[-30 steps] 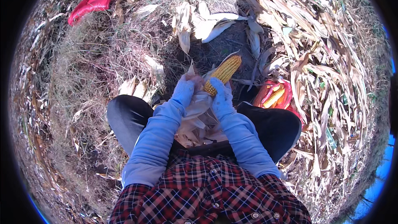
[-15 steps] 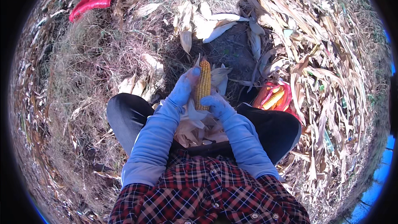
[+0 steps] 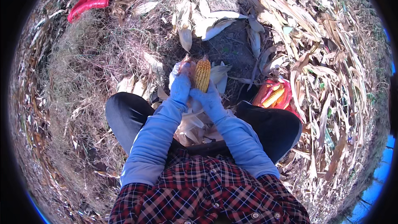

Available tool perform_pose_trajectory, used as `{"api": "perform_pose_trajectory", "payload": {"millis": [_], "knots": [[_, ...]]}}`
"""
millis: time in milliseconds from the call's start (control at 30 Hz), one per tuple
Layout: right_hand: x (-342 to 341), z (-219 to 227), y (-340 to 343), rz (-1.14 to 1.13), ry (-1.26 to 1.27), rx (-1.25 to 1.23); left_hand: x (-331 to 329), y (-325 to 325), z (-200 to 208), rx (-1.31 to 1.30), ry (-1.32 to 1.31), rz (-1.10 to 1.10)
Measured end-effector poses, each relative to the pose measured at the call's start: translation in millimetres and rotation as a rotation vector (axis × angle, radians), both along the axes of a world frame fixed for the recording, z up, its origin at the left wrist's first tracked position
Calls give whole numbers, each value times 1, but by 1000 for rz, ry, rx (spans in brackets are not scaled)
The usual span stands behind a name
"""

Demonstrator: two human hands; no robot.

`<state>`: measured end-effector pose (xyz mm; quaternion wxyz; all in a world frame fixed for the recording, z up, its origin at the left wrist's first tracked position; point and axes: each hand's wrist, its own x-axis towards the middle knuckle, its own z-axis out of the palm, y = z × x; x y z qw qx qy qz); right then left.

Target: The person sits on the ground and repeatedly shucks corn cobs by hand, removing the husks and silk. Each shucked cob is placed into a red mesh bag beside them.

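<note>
Plaid front: the person sits in a dark red checked shirt (image 3: 203,178), knees bent outward in dark trousers (image 3: 126,110), which leaves a hollow between the legs.
Lap: loose pale husks (image 3: 190,130) lie in that hollow, right below the hands, as if they had dropped there.
Right hand: this gloved hand (image 3: 208,98) is closed round the lower end of the yellow cob, seemingly to steady it.
Left hand: also gloved, this one (image 3: 180,85) is closed on a brownish tuft (image 3: 188,66) of husk or silk, close against the cob; its fingertips are hidden from me.
Cob: the yellow cob (image 3: 202,76) stands between the hands, tip pointing away, kernels bared.
By the right knee: a red bag (image 3: 286,101) gapes with yellow corn inside, probably kept there for easy reach.
Beyond: pale husks (image 3: 215,24) lie on the ground; dry stalks (image 3: 327,83) heap to the right.
Far left: a red sack (image 3: 93,4) lies flat on dry grass.
</note>
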<state>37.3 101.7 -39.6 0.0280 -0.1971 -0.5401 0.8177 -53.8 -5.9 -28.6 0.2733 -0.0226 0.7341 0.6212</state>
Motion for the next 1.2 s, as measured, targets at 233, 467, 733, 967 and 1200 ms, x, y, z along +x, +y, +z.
{"api": "perform_pose_trajectory", "payload": {"millis": [233,467,733,967,1200], "knots": [[-7,30,35,-177,-58,-341,-6,-9,36,536,-227,-65],[-13,29,39,-358,-27,-120,15,2,43,-569,489,-816],[-13,28,50,-244,214,-310,45,13,12,-25,337,-473],[-15,24,54,-208,242,-456,48,12,37,91,-7,-464],[-17,-3,56,-366,76,-85,54,26,29,-279,-26,-469]]}}
